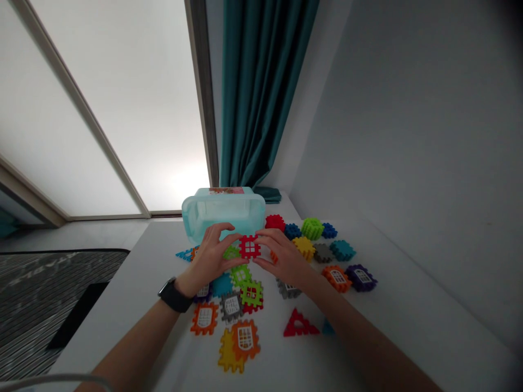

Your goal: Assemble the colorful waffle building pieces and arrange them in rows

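Note:
A red square window piece (249, 247) with notched edges is held up between both hands, over the white table (163, 272). My left hand (214, 253), with a black watch at the wrist, pinches its left side between thumb and fingers. My right hand (281, 256) grips the right side the same way. Behind and below the left fingers lie green pieces (240, 275). Close to the right hand are a yellow piece (304, 247) and a grey window piece (288, 289), the latter partly hidden by the hand.
A light blue plastic bin (223, 209) stands behind the hands. Orange window pieces (204, 318), a red triangle (299, 324) and a purple window piece (362, 278) lie on the table. A teal curtain (261, 92) hangs behind; a grey wall rises at right.

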Demonstrator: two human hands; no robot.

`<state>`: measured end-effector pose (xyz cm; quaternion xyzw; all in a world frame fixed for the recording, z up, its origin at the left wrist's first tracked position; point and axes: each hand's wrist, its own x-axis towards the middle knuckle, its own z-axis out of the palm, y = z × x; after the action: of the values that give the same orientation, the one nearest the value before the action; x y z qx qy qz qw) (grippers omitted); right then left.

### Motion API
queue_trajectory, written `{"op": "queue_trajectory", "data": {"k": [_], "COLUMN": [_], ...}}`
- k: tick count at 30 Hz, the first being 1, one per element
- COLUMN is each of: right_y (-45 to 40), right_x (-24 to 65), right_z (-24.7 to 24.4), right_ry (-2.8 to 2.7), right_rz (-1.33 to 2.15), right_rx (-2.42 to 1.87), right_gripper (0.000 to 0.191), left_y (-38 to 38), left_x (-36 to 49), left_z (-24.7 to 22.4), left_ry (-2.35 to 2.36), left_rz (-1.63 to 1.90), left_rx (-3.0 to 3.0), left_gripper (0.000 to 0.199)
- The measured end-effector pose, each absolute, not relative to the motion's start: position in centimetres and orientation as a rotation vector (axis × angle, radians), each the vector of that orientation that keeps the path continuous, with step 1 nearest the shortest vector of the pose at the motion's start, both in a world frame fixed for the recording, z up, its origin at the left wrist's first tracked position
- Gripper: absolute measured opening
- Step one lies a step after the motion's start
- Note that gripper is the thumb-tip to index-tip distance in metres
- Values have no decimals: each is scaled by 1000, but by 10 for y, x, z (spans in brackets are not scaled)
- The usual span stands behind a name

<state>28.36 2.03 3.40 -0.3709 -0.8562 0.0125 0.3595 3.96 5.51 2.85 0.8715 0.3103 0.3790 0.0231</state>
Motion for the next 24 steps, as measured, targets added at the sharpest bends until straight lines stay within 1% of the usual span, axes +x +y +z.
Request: {"op": "queue_trajectory", "data": {"k": [8, 10, 16, 19, 24], "right_y": [19, 18, 17, 17, 23], "right_x": [281, 280, 278, 278, 287], "right_z": [36, 37, 36, 34, 35], "right_ry": [-2182, -2171, -2141, -2131, -2121], "right_rz": [50, 36, -53, -71, -95], "right_rx": [-968, -971, -986, -1006, -1017], "right_gripper": [42, 43, 27, 24, 19], "left_y": [52, 51, 49, 48, 47], "left_x": [46, 48, 51, 52, 54], "left_z": [24, 23, 24, 23, 21], "left_ry": [954, 950, 987, 1025, 1048], "left_rz": [1196, 1204, 1222, 1212, 1223], "left_rx": [2621, 2586, 2514, 2505, 2535], "left_gripper": [48, 48, 43, 43, 54]}}
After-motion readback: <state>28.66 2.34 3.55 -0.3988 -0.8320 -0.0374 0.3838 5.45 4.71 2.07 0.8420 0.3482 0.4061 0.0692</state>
